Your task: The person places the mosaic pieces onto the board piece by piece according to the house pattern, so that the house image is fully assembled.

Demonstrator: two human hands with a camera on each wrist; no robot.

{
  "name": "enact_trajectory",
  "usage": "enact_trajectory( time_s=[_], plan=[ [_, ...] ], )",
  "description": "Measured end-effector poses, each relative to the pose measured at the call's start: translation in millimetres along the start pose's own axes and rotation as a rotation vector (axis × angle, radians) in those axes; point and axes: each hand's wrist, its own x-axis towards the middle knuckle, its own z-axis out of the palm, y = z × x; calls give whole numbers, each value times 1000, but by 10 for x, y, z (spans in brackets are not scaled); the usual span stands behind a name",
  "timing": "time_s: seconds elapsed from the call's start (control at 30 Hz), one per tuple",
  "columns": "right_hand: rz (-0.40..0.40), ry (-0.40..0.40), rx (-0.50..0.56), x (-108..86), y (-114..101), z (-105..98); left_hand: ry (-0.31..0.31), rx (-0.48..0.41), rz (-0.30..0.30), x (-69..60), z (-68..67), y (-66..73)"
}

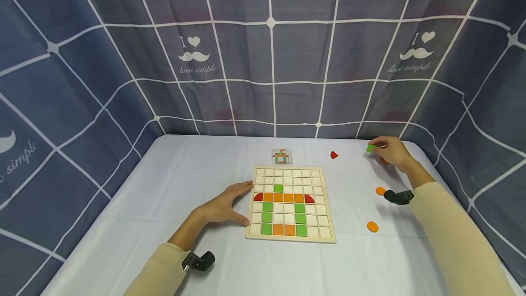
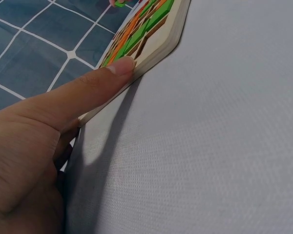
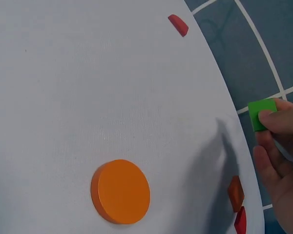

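A green square block (image 1: 371, 148) is pinched between the thumb and fingers of the right hand (image 1: 390, 150), above the table's back right; the right wrist view shows the same green block (image 3: 261, 114) in the hand (image 3: 285, 151). The left hand (image 1: 222, 205) lies at the left edge of the wooden grid board (image 1: 291, 240), fingers spread. In the left wrist view its thumb rests on the rim of the board (image 2: 158, 53). Green, orange and red pieces sit in the board's cells, with one green square (image 1: 278, 188) above the row of orange ones.
A small pattern card (image 1: 281, 156) lies behind the board. A red piece (image 1: 334, 155) is to its right. Orange discs (image 1: 372, 226) (image 1: 380, 191) lie right of the board, and an orange piece (image 3: 236, 194) and a red piece (image 3: 240, 221) lie beneath the right hand. A checked curtain (image 1: 238, 58) surrounds the table.
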Motion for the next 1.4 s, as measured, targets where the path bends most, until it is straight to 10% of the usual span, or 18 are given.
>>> enact_trajectory(
  time_s=[0.7,1.4],
  plan=[
    [-195,-272,39,-120,-607,394,-2,18,4,-4,-13,-5],
    [-310,-324,3,-271,-842,727,-1,29,15,-2,-17,0]
  ],
)
